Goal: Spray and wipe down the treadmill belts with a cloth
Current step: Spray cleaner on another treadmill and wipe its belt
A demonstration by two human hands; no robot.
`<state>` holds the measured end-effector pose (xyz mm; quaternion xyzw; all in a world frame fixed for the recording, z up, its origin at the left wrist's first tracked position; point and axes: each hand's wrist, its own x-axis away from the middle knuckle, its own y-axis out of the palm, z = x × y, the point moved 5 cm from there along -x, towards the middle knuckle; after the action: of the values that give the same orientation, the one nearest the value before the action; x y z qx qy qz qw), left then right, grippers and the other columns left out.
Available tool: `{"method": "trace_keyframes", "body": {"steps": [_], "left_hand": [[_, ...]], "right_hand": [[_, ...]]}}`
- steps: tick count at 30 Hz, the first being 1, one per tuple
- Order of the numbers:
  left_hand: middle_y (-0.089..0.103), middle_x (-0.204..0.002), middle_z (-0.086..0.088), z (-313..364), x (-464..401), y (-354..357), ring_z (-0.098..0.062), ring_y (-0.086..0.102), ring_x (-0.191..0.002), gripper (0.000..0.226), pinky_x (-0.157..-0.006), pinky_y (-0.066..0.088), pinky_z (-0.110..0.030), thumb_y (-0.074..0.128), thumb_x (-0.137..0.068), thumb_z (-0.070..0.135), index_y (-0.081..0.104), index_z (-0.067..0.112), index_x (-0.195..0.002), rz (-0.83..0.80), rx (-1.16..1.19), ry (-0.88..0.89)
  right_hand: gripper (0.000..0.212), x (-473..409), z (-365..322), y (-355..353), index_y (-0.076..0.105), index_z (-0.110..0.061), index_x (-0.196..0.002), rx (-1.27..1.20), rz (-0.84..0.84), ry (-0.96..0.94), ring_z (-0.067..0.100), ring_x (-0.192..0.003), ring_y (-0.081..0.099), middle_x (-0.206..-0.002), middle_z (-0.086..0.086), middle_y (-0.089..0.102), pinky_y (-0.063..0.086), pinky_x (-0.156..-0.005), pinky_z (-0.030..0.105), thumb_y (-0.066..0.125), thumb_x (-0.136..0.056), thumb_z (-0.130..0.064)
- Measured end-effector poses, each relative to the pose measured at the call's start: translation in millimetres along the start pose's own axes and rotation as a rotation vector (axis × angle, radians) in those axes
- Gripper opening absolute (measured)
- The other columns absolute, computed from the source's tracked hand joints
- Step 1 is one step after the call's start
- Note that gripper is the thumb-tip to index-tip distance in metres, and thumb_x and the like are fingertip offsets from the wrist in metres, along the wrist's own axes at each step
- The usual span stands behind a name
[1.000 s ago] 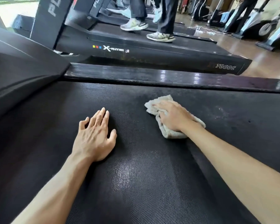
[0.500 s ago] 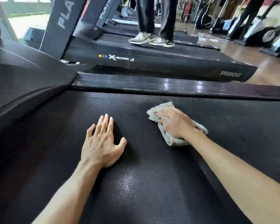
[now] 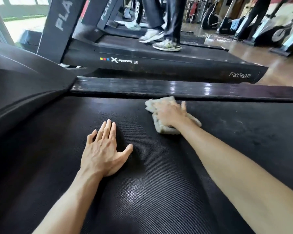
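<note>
The black textured treadmill belt [image 3: 159, 191] fills the lower view. A crumpled grey-white cloth [image 3: 166, 130] lies on it near the far side rail. My right hand [image 3: 169, 114] presses down on the cloth with fingers stretched over it and the thumb spread out; the hand is blurred by motion. My left hand [image 3: 101, 152] rests flat on the belt to the left of the cloth, fingers straight and together, holding nothing.
A glossy black side rail [image 3: 159, 88] borders the belt's far edge. The motor cover [image 3: 24, 85] rises at the left. Beyond it, a person in sneakers [image 3: 167, 45] walks on the neighbouring treadmill [image 3: 159, 66]. More gym machines [image 3: 269, 31] stand at the back right.
My right hand has slid the cloth away from me, up to the far side rail, and its fingers have flattened. My left hand stays planted on the belt.
</note>
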<state>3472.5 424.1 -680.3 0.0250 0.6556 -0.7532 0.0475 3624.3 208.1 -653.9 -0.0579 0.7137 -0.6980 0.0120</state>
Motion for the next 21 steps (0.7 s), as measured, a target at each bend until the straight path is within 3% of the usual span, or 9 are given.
{"method": "trace_keyframes", "body": {"steps": [4,6,8,11,15,21], "left_hand": [[-0.008,-0.17,0.001,1,0,1,-0.007,-0.011,-0.155,0.112,-0.126,0.001,-0.036,-0.002,-0.071,0.08,0.001,0.015,-0.163,0.004,-0.005,-0.004],[-0.008,-0.17,0.0,2,1,1,-0.007,-0.011,-0.155,0.113,-0.126,0.001,-0.036,-0.003,-0.07,0.08,0.0,0.014,-0.163,0.002,-0.013,0.003],[-0.008,-0.17,0.0,1,0,1,-0.008,-0.01,-0.155,0.114,-0.126,0.001,-0.036,-0.003,-0.07,0.08,0.001,0.013,-0.163,0.008,-0.016,0.002],[-0.007,-0.17,0.001,0,-2,2,-0.007,-0.009,-0.155,0.115,-0.125,0.002,-0.036,-0.003,-0.07,0.081,0.002,0.014,-0.163,-0.001,-0.016,0.006],[-0.008,-0.17,0.002,-1,0,0,-0.006,-0.01,-0.154,0.115,-0.125,0.001,-0.034,-0.003,-0.069,0.082,0.001,0.015,-0.163,-0.013,-0.026,0.012],[-0.008,-0.17,0.001,-1,0,1,-0.007,-0.011,-0.155,0.113,-0.125,0.002,-0.036,-0.002,-0.072,0.08,0.0,0.014,-0.163,0.004,-0.019,-0.001]], "right_hand": [[0.033,-7,14,-4,0.064,-0.039,-0.121,-0.123,0.105,0.25,0.028,-0.13,0.039,-0.132,-0.003,0.054,0.031,-0.107,0.051,0.046,-0.093,-0.042],[0.029,-5,-13,-9,0.064,-0.037,-0.107,-0.103,0.156,0.254,0.026,-0.118,0.044,-0.12,-0.006,0.055,0.037,-0.092,0.042,0.042,-0.088,-0.044],[0.028,-9,-53,-11,0.066,-0.034,-0.108,-0.132,0.147,0.117,0.027,-0.121,0.046,-0.121,-0.003,0.056,0.042,-0.096,0.041,0.048,-0.087,-0.039],[0.046,-19,-94,-4,0.063,-0.022,-0.133,-0.22,0.067,-0.027,0.031,-0.135,0.045,-0.144,0.008,0.052,0.036,-0.113,0.045,0.053,-0.092,-0.041],[0.059,-16,-75,-3,0.04,-0.019,-0.156,-0.236,-0.02,-0.068,0.028,-0.152,0.027,-0.163,0.008,0.035,0.006,-0.128,0.05,0.041,-0.1,-0.037],[0.048,-14,22,-1,0.057,-0.02,-0.138,-0.212,0.045,0.233,0.033,-0.142,0.037,-0.151,0.013,0.045,0.012,-0.125,0.051,0.041,-0.099,-0.044]]}}
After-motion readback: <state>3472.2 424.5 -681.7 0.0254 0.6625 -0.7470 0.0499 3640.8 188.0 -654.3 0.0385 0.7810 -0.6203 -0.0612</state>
